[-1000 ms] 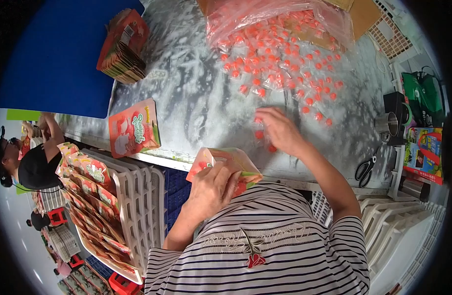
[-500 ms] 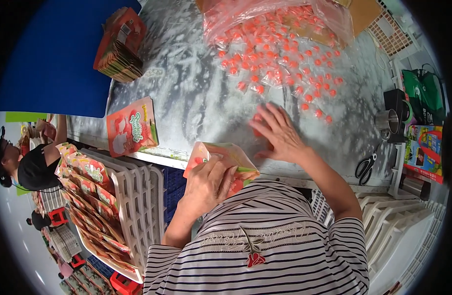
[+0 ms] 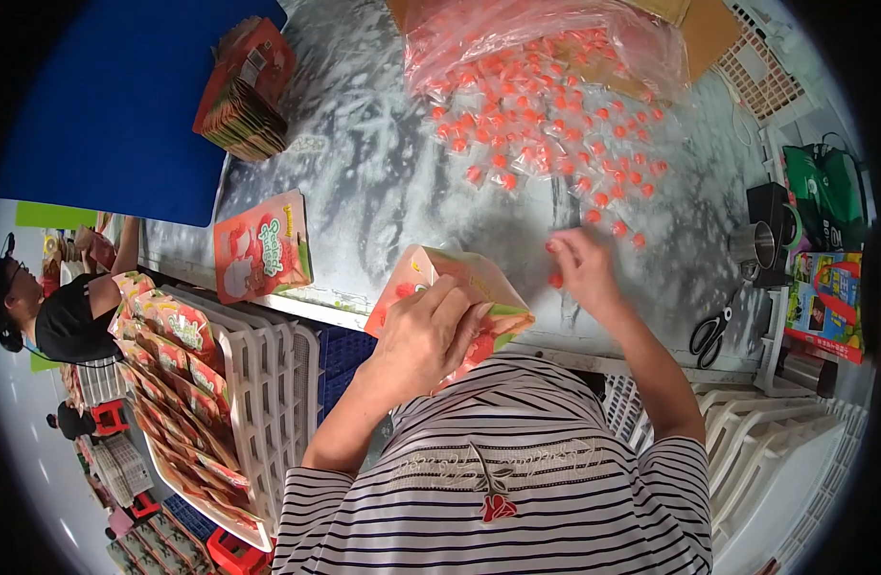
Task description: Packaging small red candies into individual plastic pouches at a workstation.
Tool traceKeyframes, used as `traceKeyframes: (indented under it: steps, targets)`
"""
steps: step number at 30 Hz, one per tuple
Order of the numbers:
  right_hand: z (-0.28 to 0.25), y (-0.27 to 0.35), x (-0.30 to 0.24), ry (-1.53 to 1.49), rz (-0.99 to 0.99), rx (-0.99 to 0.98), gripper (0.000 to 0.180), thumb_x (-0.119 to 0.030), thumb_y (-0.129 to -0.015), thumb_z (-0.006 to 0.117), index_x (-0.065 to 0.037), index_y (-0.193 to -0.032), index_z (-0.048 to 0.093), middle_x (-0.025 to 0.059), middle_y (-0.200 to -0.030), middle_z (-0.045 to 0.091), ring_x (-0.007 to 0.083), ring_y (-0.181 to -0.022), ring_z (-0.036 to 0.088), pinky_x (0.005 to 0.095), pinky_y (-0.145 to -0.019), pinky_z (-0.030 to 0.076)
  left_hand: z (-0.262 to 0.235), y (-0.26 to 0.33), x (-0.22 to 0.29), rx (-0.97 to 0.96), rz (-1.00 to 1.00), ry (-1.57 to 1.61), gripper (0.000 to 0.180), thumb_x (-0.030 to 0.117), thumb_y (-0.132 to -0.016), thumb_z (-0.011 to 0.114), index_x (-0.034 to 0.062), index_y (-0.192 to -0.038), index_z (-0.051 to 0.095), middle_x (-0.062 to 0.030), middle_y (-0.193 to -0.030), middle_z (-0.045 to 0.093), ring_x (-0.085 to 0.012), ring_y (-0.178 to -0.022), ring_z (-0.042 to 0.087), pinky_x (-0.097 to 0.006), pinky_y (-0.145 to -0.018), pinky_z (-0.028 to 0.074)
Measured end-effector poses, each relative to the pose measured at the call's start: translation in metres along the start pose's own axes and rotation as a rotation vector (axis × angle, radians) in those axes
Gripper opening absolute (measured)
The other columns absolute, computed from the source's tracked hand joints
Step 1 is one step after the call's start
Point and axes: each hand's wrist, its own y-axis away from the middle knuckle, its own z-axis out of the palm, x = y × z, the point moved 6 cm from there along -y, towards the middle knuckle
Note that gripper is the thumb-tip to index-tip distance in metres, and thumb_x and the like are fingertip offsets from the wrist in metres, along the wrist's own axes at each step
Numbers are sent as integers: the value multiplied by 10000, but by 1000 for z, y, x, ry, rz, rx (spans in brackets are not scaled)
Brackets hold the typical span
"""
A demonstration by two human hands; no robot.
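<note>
My left hand (image 3: 423, 331) is closed on a red and green printed pouch (image 3: 479, 270), pinching its near side at the table's front edge. The pouch's mouth gapes toward the right. To the right of it, my right hand (image 3: 589, 273) is a little blurred, with thumb and fingers drawn together. A round red candy (image 3: 555, 280) shows under its fingertips, and another bit of red is at the tips. Beyond this hand, many clear-wrapped red candies (image 3: 546, 129) lie spread over the table, coming from a large clear plastic bag (image 3: 517, 29).
A flat pouch (image 3: 260, 249) lies at the left; a stack of pouches (image 3: 244, 110) stands behind it. A white crate (image 3: 268, 374) of pouches is at my left. Scissors (image 3: 710, 337) and a metal cup (image 3: 752, 244) sit at the right. A person (image 3: 67, 307) works farther left.
My right hand has gone from flat and spread over the table to pinched, a bit farther right. The pouch in my left hand has risen slightly and its mouth gapes wider.
</note>
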Motion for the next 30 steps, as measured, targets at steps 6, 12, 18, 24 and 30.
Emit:
traceKeyframes:
  steps: [6,12,18,24,30]
  targets:
    - [-30,-11,-62,-692,532,-125,138,-135,-947,585,-22,-972,659,-12,-782,650,30,-648,583,181,-533,470,21,-4,-5,-64,12,8,152,79,-859,639,3,-796,524,-143,-778,540,-331,-610,586,-411,-535,482]
    - [-9,-19,-100,-331,199,-458,193,-130,-874,636,25,-990,650,125,-785,691,176,-707,672,298,-650,530,30,-3,4,-129,49,64,128,53,-832,662,10,-934,597,-124,-874,595,-319,-730,622,-383,-577,507]
    - [-12,-31,-114,-192,213,-404,212,-182,-916,618,12,-1002,617,46,-775,660,127,-686,613,302,-615,507,38,4,13,-146,113,56,186,45,-790,683,4,-951,600,-126,-953,608,-313,-855,629,-415,-699,517]
    - [-12,-21,-124,-322,318,-382,258,-176,-1003,468,-8,-1187,535,63,-1009,629,121,-924,594,263,-819,474,31,-1,7,-100,41,95,146,34,-841,650,-3,-971,594,-151,-919,604,-331,-796,621,-398,-655,512]
    - [-33,-24,-116,-409,50,-204,224,-79,-978,483,17,-1168,549,86,-1077,620,137,-969,624,287,-709,527,-1,-1,-6,84,-3,175,95,35,-860,626,-23,-921,583,-160,-846,586,-333,-710,606,-405,-610,500]
